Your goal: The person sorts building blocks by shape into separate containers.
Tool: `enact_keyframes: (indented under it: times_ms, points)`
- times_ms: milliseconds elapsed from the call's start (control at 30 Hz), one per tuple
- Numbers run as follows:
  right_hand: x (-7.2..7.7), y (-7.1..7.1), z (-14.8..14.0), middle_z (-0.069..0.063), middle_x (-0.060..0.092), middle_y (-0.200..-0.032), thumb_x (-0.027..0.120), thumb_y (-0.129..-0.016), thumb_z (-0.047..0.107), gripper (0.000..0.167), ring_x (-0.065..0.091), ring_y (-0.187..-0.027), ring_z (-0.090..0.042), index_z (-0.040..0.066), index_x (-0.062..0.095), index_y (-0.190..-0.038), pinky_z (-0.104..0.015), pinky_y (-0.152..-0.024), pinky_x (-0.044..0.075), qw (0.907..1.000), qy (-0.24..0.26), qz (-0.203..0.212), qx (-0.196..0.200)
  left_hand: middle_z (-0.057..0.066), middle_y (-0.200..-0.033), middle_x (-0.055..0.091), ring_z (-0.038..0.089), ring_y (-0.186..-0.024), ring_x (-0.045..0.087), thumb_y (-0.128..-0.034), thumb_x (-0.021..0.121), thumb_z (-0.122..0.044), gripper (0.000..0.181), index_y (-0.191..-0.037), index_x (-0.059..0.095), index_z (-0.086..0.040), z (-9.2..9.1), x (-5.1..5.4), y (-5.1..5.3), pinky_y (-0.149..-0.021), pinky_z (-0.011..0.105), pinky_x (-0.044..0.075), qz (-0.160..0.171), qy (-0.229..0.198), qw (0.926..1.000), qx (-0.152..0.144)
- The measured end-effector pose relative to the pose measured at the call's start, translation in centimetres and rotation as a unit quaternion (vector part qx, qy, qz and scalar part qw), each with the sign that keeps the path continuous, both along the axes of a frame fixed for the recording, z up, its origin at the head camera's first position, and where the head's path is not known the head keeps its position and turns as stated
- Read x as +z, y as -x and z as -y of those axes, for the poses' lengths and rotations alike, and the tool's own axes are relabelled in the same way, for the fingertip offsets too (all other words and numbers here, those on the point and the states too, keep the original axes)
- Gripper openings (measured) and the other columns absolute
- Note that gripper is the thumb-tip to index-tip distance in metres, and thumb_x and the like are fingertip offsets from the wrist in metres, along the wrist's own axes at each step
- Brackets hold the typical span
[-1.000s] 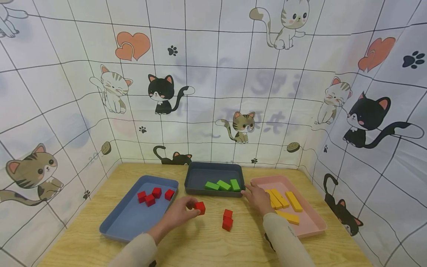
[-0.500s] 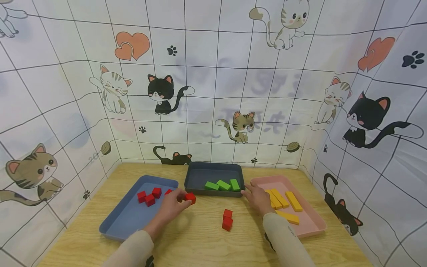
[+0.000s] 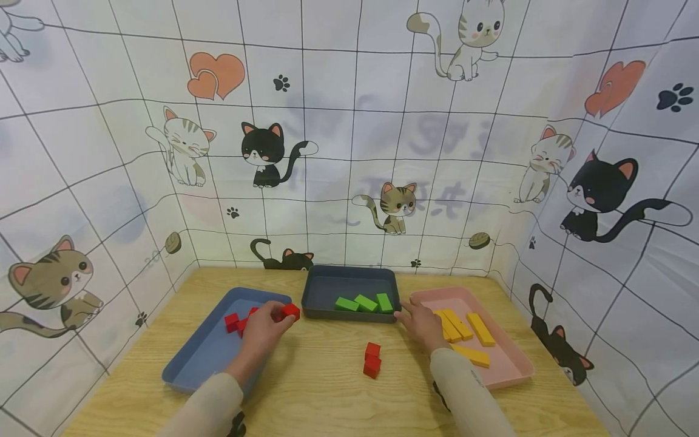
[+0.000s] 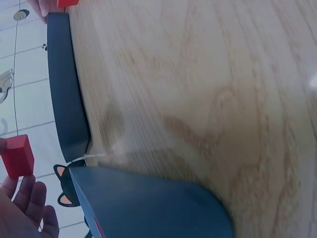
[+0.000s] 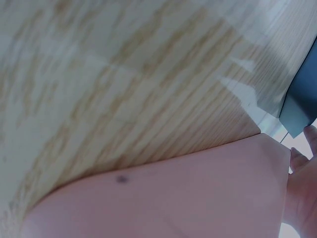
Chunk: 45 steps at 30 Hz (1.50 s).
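Note:
My left hand (image 3: 264,329) pinches a red cube (image 3: 291,312) between thumb and fingers, above the right rim of the blue tray (image 3: 199,371). In the left wrist view the same cube (image 4: 19,156) shows at the left edge, held up over the tray's level. Several red cubes (image 3: 232,322) lie inside the blue tray, partly hidden behind the hand. My right hand (image 3: 423,326) rests between the dark tray and the pink tray, its fingertips touching the dark tray's near right corner. Two more red cubes (image 3: 372,366) lie close together on the wooden table (image 3: 322,394).
The dark tray (image 3: 349,273) at the back holds green blocks (image 3: 366,303). At the right, the pink tray (image 3: 519,364) holds several long yellow blocks (image 3: 480,329). A cloth wall (image 3: 338,133) printed with cats surrounds the table at the back and sides.
My left hand has carried the red cube leftward and away from me, from over the table to the blue tray's right rim. The right hand has stayed in place.

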State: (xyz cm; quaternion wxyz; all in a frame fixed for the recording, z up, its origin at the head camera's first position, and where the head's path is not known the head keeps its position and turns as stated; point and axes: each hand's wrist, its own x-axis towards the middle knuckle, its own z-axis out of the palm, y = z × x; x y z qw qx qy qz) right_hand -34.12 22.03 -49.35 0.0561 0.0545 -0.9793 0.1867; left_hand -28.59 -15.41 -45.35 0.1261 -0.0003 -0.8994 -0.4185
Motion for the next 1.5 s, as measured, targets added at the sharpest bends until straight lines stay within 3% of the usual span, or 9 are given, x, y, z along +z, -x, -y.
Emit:
enact_keyframes:
  times_ms: [267, 533, 800, 1033, 1500]
  points:
    - [0.0, 0.0, 0.1, -0.025, 0.037, -0.153, 0.055, -0.102, 0.038, 0.050, 0.048, -0.129, -0.047, 0.008, 0.055, -0.142, -0.068, -0.097, 0.038, 1.0000, 0.005, -0.005, 0.000, 0.008, -0.095, 0.066, 0.023, -0.083, 0.058, -0.0879, 0.072, -0.025, 0.032, -0.110, 0.066, -0.003, 1.7, -0.4, 0.3, -0.072, 0.036, 0.048, 0.013, -0.001, 0.9984, 0.054]
    - [-0.2, 0.2, 0.0, -0.025, 0.036, -0.153, 0.055, -0.102, 0.038, 0.050, 0.047, -0.130, -0.047, 0.008, 0.054, -0.142, -0.067, -0.097, 0.038, 1.0000, 0.002, -0.004, -0.002, 0.010, -0.097, 0.066, 0.027, -0.086, 0.059, -0.0896, 0.068, -0.028, 0.036, -0.114, 0.064, -0.001, 3.2, -0.8, 0.1, -0.076, 0.043, 0.047, 0.029, 0.013, 0.9960, 0.083]
    - [-0.1, 0.2, 0.0, -0.026, 0.037, -0.152, 0.054, -0.102, 0.038, 0.050, 0.046, -0.130, -0.047, 0.008, 0.054, -0.142, -0.067, -0.097, 0.037, 1.0000, 0.007, -0.001, -0.003, 0.009, -0.094, 0.067, 0.026, -0.082, 0.060, -0.0895, 0.066, -0.029, 0.033, -0.109, 0.063, -0.001, 3.9, -0.9, -0.4, -0.074, 0.045, 0.044, 0.036, 0.024, 0.9943, 0.098]
    - [-0.1, 0.2, -0.1, -0.025, 0.037, -0.153, 0.054, -0.102, 0.038, 0.051, 0.047, -0.129, -0.047, 0.008, 0.054, -0.143, -0.067, -0.097, 0.038, 1.0000, 0.009, -0.003, 0.000, 0.011, -0.095, 0.067, 0.030, -0.090, 0.060, -0.0891, 0.066, -0.030, 0.034, -0.107, 0.061, -0.001, 4.1, -1.3, -0.4, -0.089, 0.059, 0.035, 0.059, 0.038, 0.9912, 0.112]
    - [-0.1, 0.2, -0.1, -0.026, 0.037, -0.152, 0.054, -0.102, 0.038, 0.051, 0.047, -0.129, -0.048, 0.007, 0.055, -0.142, -0.068, -0.096, 0.038, 1.0000, 0.005, -0.004, 0.004, 0.012, -0.098, 0.069, 0.032, -0.095, 0.062, -0.0854, 0.070, -0.027, 0.036, -0.108, 0.065, 0.000, 4.2, -1.7, -0.4, -0.088, 0.064, 0.033, 0.073, 0.069, 0.9882, 0.115]
